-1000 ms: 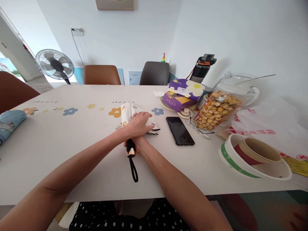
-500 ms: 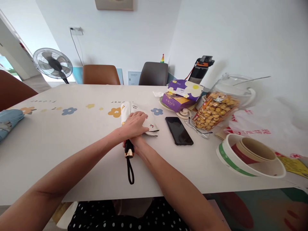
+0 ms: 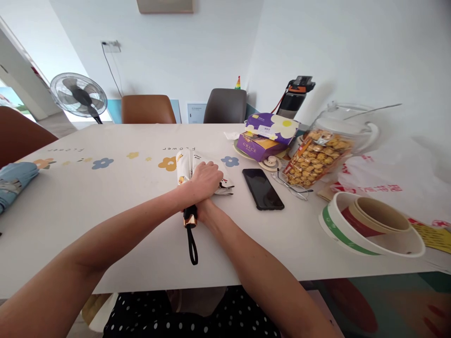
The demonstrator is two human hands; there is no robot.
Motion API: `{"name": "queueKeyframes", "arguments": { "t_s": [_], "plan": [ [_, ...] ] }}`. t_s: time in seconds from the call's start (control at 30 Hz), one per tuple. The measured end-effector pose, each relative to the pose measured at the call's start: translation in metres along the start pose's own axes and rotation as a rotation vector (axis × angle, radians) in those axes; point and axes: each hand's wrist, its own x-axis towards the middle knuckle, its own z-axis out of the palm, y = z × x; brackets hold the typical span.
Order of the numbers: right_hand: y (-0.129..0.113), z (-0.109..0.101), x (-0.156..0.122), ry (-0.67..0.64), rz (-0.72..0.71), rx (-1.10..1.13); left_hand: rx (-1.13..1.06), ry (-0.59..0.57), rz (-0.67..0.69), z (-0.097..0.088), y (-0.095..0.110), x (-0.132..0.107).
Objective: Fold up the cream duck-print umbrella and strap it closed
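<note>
A folded umbrella lies on the flower-print table, its white printed canopy pointing away from me. Its black handle with a gold ring and a black strap points toward me. My left hand reaches across and rests on the canopy, its fingers curled over the loose fabric. My right hand lies under the left wrist at the handle; its fingers are mostly hidden but seem wrapped round the handle.
A black phone lies just right of the umbrella. Further right are a purple box, a snack bag, a glass jar, stacked paper bowls and a plastic bag. A blue cloth is at the left edge, and a fan stands behind.
My left hand's fingers were stretched flat over the canopy and are now curled, gathering the fabric closer to the shaft. The strap has shifted slightly left.
</note>
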Motion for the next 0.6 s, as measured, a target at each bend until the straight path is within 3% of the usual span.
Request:
{"name": "queueKeyframes", "arguments": {
  "t_s": [0.1, 0.2, 0.4, 0.6],
  "plan": [
    [0.0, 0.0, 0.002, -0.099, 0.011, 0.079, -0.069, 0.103, -0.107, 0.001, 0.0, -0.005],
    [-0.002, 0.003, 0.001, -0.111, 0.007, 0.111, -0.086, 0.225, -0.169, -0.002, -0.001, -0.01],
    [-0.008, 0.009, -0.006, -0.014, 0.028, 0.025, -0.114, 0.235, -0.245, -0.01, -0.015, -0.017],
    [-0.012, 0.011, -0.006, 0.015, 0.102, -0.01, -0.55, 0.505, -0.493, -0.013, -0.044, -0.038]
  ]
}}
